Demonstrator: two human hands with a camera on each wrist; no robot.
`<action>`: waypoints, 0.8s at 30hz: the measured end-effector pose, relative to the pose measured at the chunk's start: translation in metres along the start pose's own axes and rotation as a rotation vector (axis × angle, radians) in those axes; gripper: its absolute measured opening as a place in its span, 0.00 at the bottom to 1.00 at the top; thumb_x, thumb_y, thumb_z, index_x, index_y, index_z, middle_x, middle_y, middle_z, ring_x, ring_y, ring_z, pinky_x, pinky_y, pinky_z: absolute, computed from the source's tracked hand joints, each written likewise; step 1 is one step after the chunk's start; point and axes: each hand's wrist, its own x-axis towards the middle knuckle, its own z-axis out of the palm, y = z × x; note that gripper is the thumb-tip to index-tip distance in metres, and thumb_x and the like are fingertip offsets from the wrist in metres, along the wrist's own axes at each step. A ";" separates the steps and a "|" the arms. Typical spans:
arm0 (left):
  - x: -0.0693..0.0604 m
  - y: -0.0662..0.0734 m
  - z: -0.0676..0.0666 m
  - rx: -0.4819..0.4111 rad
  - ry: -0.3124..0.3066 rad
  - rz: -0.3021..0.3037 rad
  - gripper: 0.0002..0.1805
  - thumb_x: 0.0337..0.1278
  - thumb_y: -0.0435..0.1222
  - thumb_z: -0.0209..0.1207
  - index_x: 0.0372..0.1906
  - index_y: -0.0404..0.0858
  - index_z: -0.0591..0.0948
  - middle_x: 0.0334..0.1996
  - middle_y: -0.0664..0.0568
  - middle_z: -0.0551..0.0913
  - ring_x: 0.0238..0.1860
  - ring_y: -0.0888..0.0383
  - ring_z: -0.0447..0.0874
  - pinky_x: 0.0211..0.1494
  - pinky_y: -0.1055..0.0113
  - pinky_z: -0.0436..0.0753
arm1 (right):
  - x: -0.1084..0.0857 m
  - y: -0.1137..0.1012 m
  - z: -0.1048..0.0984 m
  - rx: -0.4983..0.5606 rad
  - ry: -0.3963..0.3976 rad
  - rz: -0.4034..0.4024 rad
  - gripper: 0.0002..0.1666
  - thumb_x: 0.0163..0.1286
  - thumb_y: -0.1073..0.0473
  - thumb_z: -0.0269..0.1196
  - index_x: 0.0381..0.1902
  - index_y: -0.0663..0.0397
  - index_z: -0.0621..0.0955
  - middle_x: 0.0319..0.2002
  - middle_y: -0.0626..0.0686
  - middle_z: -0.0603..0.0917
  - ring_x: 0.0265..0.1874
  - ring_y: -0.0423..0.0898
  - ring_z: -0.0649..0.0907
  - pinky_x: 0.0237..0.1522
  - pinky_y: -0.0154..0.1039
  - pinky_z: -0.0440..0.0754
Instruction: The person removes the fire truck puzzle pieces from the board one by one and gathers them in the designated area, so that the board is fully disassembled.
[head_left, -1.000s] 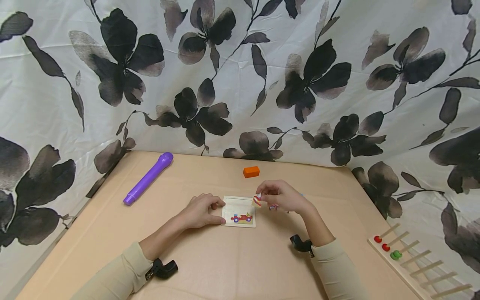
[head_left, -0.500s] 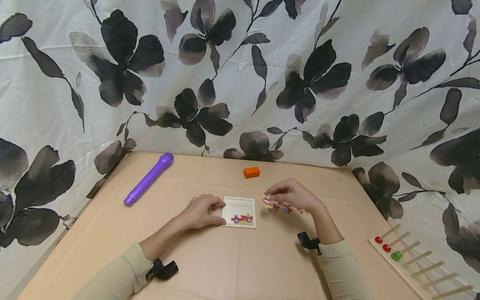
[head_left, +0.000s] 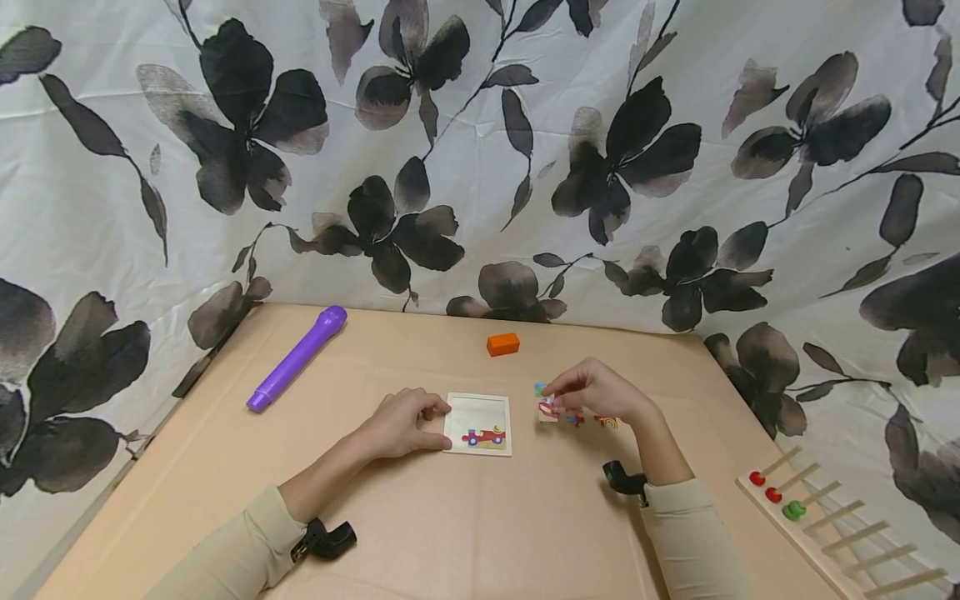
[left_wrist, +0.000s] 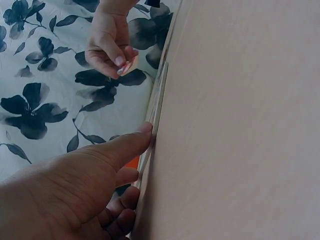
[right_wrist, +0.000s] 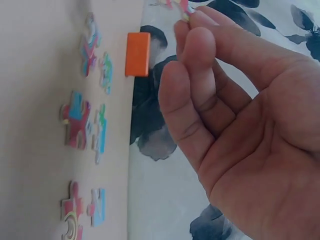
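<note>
We see the right hand (head_left: 603, 393) pinching a small red-and-white jigsaw piece (left_wrist: 129, 66) between thumb and fingertips, a narrow grip just right of a square, pale wooden puzzle tray (head_left: 476, 412). The left hand (head_left: 405, 423) holds that tray by its left edge on the beige table (head_left: 420, 525). Only the head view shows us its face, with a printed red-and-blue vehicle (head_left: 483, 437) at lower right; the left wrist view has it edge-on. The right wrist view gives us six loose, multicoloured jigsaw pieces (right_wrist: 77, 122) in two rows, partly hidden by the hand from above. Farther out we find an orange rectangular block (head_left: 503, 344), a purple round-headed stick (head_left: 297, 359) and a wooden peg rack (head_left: 806, 546) with red and green beads.
</note>
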 end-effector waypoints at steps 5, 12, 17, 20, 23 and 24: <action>0.000 0.000 0.000 0.004 -0.003 -0.001 0.28 0.47 0.55 0.77 0.54 0.47 0.88 0.35 0.60 0.78 0.40 0.60 0.73 0.45 0.61 0.65 | -0.001 0.006 0.000 0.020 -0.057 0.048 0.12 0.70 0.68 0.66 0.48 0.58 0.91 0.27 0.65 0.86 0.20 0.66 0.77 0.14 0.32 0.64; 0.000 0.000 -0.001 -0.004 -0.003 -0.002 0.28 0.47 0.54 0.78 0.53 0.46 0.88 0.36 0.58 0.79 0.40 0.60 0.73 0.46 0.60 0.65 | 0.000 0.014 0.001 0.021 -0.107 0.057 0.10 0.66 0.68 0.70 0.45 0.60 0.91 0.24 0.57 0.87 0.18 0.51 0.80 0.15 0.31 0.63; 0.000 0.000 -0.001 -0.008 -0.006 -0.007 0.28 0.48 0.54 0.78 0.53 0.46 0.87 0.36 0.58 0.79 0.41 0.59 0.73 0.46 0.60 0.65 | 0.002 0.019 0.003 0.041 -0.134 0.074 0.10 0.65 0.69 0.71 0.45 0.62 0.91 0.31 0.58 0.90 0.19 0.46 0.82 0.22 0.34 0.74; 0.001 0.000 -0.001 -0.007 -0.005 -0.014 0.28 0.48 0.54 0.78 0.53 0.47 0.87 0.36 0.59 0.79 0.41 0.59 0.73 0.47 0.60 0.65 | 0.003 0.021 0.005 0.045 -0.147 0.065 0.10 0.65 0.69 0.71 0.44 0.63 0.91 0.34 0.58 0.91 0.19 0.45 0.82 0.27 0.36 0.81; 0.001 -0.001 0.000 -0.008 -0.008 -0.018 0.27 0.48 0.54 0.78 0.54 0.48 0.87 0.36 0.59 0.79 0.42 0.60 0.73 0.47 0.60 0.64 | 0.005 0.024 0.007 0.040 -0.155 0.058 0.10 0.65 0.70 0.71 0.44 0.63 0.91 0.36 0.59 0.91 0.19 0.44 0.82 0.27 0.35 0.82; 0.001 -0.001 -0.001 -0.008 -0.008 -0.019 0.28 0.48 0.54 0.78 0.53 0.47 0.87 0.36 0.59 0.79 0.42 0.59 0.73 0.47 0.60 0.65 | 0.005 0.025 0.007 0.040 -0.157 0.058 0.10 0.65 0.70 0.71 0.44 0.63 0.91 0.36 0.60 0.91 0.19 0.44 0.82 0.27 0.35 0.82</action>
